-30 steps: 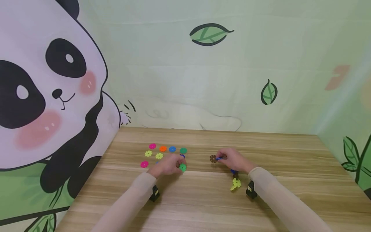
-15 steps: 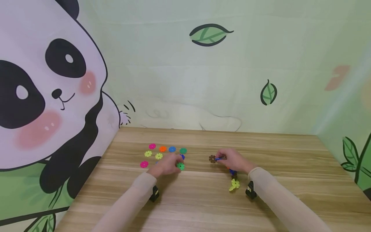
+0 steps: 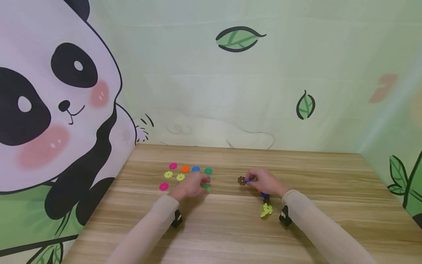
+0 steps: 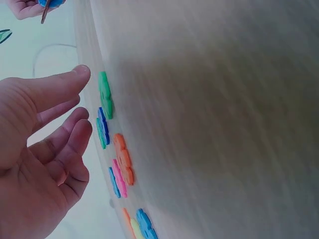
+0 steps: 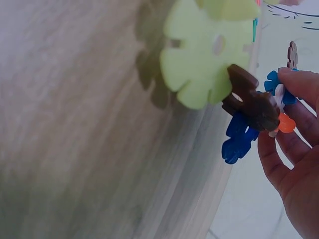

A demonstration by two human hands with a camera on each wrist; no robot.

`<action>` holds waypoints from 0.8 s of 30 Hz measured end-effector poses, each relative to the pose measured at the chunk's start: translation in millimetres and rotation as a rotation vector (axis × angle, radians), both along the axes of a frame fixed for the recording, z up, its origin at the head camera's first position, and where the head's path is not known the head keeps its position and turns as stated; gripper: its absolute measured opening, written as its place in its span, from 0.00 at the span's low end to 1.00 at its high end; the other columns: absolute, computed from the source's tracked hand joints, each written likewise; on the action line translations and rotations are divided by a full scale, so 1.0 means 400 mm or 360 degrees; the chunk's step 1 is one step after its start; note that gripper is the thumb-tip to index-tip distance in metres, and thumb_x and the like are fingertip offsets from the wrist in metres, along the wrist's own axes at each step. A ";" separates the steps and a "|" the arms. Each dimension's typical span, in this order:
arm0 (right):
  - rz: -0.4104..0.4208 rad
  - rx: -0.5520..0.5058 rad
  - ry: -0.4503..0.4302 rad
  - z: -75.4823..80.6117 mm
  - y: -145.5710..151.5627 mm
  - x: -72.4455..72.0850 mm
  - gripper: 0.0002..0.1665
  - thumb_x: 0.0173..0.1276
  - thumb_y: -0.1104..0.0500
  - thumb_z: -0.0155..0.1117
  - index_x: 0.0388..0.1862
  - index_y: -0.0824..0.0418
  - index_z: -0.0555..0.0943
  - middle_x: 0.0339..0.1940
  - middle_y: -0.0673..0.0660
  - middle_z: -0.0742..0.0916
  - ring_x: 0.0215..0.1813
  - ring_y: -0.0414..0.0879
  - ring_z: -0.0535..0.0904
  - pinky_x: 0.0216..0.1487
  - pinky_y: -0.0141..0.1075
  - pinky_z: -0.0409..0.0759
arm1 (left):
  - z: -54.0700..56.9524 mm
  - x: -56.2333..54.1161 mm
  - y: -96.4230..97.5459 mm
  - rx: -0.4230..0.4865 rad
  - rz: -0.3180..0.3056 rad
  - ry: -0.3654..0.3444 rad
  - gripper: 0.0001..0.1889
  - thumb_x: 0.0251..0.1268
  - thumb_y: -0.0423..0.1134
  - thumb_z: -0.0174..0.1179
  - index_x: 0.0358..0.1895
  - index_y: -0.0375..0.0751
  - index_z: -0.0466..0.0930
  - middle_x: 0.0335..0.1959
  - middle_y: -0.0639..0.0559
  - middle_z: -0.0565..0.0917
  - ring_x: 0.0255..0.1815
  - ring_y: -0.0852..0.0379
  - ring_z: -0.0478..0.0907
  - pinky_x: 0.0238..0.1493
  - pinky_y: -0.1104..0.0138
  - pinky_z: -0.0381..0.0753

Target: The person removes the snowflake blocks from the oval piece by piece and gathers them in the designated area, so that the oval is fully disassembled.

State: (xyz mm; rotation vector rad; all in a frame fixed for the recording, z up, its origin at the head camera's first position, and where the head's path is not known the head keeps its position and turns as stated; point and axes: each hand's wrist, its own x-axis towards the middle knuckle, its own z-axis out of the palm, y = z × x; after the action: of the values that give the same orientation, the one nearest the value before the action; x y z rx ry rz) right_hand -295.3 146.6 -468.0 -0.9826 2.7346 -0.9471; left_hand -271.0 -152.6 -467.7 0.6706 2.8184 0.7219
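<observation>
My left hand hovers at the right end of a group of flower-shaped plastic discs, thumb and fingers apart with nothing between them. Just beyond the fingertips in the left wrist view, a green disc lies on the table, a dark blue disc close by it. Over the table's right half, my right hand pinches a chain of interlocked discs at a blue disc. A brown disc sticks out at the chain's left end. Orange, dark blue, brown and yellow-green discs hang towards me.
Pink, yellow-green, orange, blue and green discs lie on the wooden table, left of the middle. Some are partly hidden by the left hand. A panda-printed backdrop rises behind the table.
The left hand has set the green disc down on the table and let go of it, fingers now lifted off. The right hand and its chain have barely moved.
</observation>
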 end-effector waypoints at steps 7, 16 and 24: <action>0.0000 0.0011 -0.0004 0.005 0.001 0.004 0.05 0.63 0.64 0.65 0.35 0.54 0.80 0.36 0.47 0.84 0.41 0.42 0.80 0.44 0.40 0.78 | 0.005 -0.007 0.033 0.0041 -0.0002 0.0016 0.17 0.57 0.39 0.67 0.48 0.38 0.79 0.44 0.48 0.83 0.46 0.54 0.78 0.49 0.63 0.77; 0.0028 -0.0015 0.0005 0.007 -0.004 0.002 0.05 0.62 0.64 0.66 0.34 0.55 0.81 0.35 0.47 0.85 0.41 0.43 0.80 0.44 0.40 0.79 | 0.007 -0.009 0.105 0.0305 0.0036 0.0065 0.10 0.66 0.37 0.58 0.45 0.36 0.80 0.37 0.49 0.83 0.39 0.56 0.79 0.42 0.66 0.78; 0.0008 0.0018 -0.0003 0.009 -0.009 0.001 0.05 0.62 0.64 0.66 0.34 0.54 0.81 0.34 0.46 0.84 0.40 0.41 0.80 0.43 0.39 0.79 | 0.007 -0.007 0.171 0.0499 0.0112 -0.0052 0.14 0.68 0.40 0.57 0.50 0.35 0.79 0.40 0.49 0.83 0.41 0.56 0.79 0.43 0.66 0.78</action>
State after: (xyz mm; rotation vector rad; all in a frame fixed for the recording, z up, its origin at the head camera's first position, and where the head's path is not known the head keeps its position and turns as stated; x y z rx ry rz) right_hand -295.1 142.9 -464.4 -0.9860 2.7313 -0.9305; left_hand -273.8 -84.1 -464.8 0.5978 2.7367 1.1920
